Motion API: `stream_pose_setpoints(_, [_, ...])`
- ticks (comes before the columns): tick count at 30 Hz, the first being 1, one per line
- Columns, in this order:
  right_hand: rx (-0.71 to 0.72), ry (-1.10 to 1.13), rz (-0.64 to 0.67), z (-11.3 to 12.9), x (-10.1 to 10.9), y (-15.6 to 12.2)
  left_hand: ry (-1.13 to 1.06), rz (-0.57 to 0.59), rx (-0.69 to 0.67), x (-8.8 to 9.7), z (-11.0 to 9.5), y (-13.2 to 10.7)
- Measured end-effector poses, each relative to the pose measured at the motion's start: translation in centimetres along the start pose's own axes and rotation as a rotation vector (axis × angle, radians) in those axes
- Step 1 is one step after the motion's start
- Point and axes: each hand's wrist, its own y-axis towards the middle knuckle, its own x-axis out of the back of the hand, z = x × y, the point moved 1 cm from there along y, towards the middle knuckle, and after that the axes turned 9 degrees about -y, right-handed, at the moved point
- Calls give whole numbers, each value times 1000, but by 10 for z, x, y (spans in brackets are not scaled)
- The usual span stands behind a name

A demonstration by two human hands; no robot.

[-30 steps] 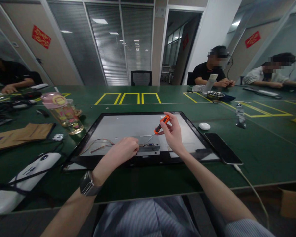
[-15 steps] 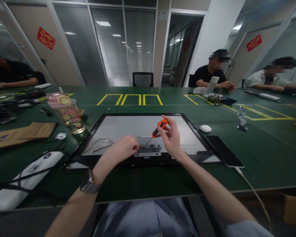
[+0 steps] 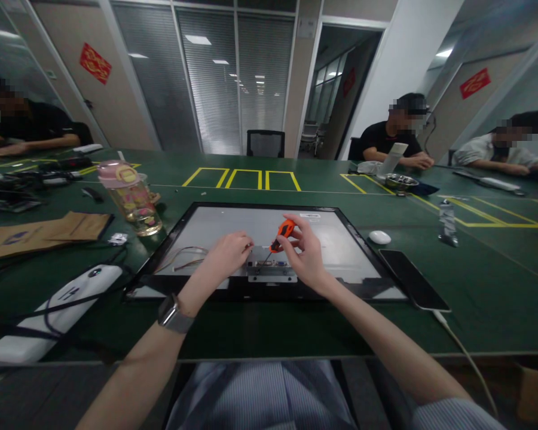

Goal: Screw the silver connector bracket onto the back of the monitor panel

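1. Your right hand (image 3: 305,255) sits just right of the frame's centre. Its fingers are closed round the orange-handled screwdriver (image 3: 281,230), with thumb and fingertips pinching the handle.
2. The screwdriver is tilted, handle up and to the right. Its thin shaft runs down-left towards the small grey metal bracket (image 3: 271,272) at the near edge of the panel. The tip is too small to tell whether it touches.
3. Your left hand (image 3: 228,251), just left of centre, is loosely curled, fingertips close to the bracket's left end. Whether it grips anything cannot be told.
4. Both hands are over the flat grey metal-backed panel in a black frame (image 3: 233,220). The panel lies on the dark green table (image 3: 260,328) in the middle of the frame.
5. Thin coloured wires (image 3: 182,258) loop across the panel, left of your left hand.
6. A grey wristwatch (image 3: 174,313) is on your left wrist, lower left of centre.
7. At the upper left, a clear bottle with a pink lid (image 3: 130,197) stands upright near the panel's far left corner.
8. At the right, a small white mouse (image 3: 379,237) and a black smartphone (image 3: 413,279) lie just beside the panel's right edge.
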Motion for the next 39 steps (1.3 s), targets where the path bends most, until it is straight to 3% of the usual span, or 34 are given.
stream_pose_setpoints(15, [9, -66, 88, 2, -2, 0, 3, 18, 1, 2, -4, -2])
stream_pose_setpoints(22, [0, -62, 29, -1, 0, 2, -8, 8, 10, -1, 1, 0])
stream_pose_setpoints(26, [-5, -61, 2, -1, 3, 3, -123, -16, -23, 5, 4, 0])
stream_pose_setpoints(32, [-20, -44, -7, -3, 7, 2, -307, 208, -154, 12, 1, -3])
stream_pose_setpoints(39, [-137, 55, -91, -10, 20, 2, -238, 282, -209, 2, -8, -4])
